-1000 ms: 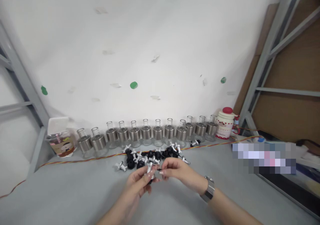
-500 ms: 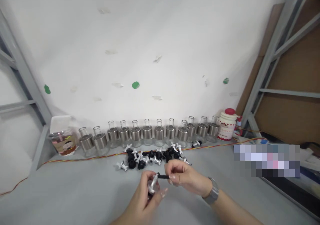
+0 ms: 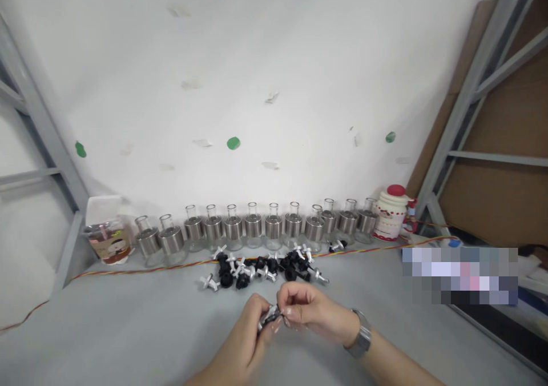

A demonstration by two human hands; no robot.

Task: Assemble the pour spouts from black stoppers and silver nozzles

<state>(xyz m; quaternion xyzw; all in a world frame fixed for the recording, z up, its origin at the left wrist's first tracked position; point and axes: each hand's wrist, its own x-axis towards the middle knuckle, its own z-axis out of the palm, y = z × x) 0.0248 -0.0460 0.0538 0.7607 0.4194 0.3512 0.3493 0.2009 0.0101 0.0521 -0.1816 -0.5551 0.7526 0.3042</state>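
Observation:
My left hand [image 3: 252, 329] is closed around a silver and black bottle pourer [image 3: 270, 316] low over the front of the table. Its base is partly hidden by the fingers. My right hand [image 3: 306, 312], with a grey band at the wrist, pinches the pourer's other end beside the left fingertips. What exactly lies between those right fingertips is covered. Just beyond the hands lies a loose pile of silver bottle pourers [image 3: 248, 272] with black stoppers. Behind it stand glass bottles [image 3: 274, 226] with steel collars, open at the neck, in a row along the wall.
A twisted red and yellow wire [image 3: 171, 269] runs across the grey table [image 3: 128, 329]. At the left stands a drink cup [image 3: 113, 249]; a cream jar [image 3: 390, 217] with a red lid is at the right. Metal frames [image 3: 454, 129] flank both sides.
The black strap that my right hand held stretched out from the pourer now lies close along it. My right fingers have come in to the left, against the pourer, which has tilted.

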